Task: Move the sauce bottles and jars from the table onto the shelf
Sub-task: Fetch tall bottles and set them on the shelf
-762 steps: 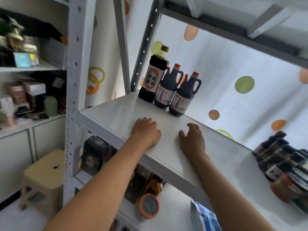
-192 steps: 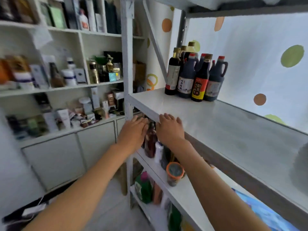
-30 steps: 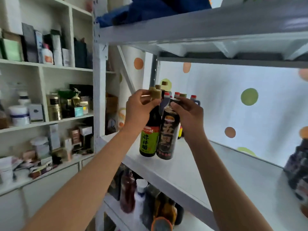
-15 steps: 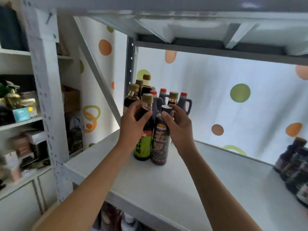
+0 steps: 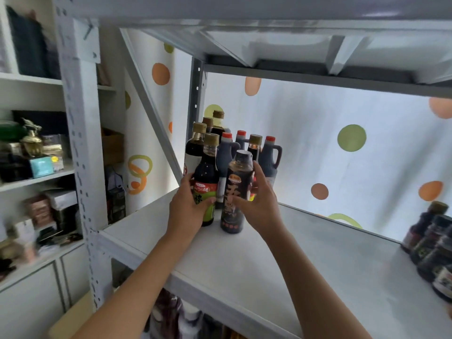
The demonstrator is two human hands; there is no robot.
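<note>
Two dark sauce bottles stand upright on the white shelf board [image 5: 256, 260] in front of a cluster of other bottles [image 5: 244, 148] at the back left corner. My left hand [image 5: 188, 206] wraps the lower part of the green-labelled bottle [image 5: 206, 177] with a gold cap. My right hand [image 5: 256, 201] holds the black-capped dark bottle [image 5: 236, 192] from its right side. Both bottles touch the shelf and stand side by side.
Several dark jars and bottles [image 5: 433, 243] stand at the right end of the same shelf. A grey shelf board [image 5: 269, 33] hangs close overhead. A grey upright post [image 5: 83, 143] and a diagonal brace [image 5: 151, 106] stand on the left, and cluttered white shelves [image 5: 31, 172] lie beyond.
My hands have slid down from the necks to the bodies of the two bottles, which now rest on the shelf closer to the cluster.
</note>
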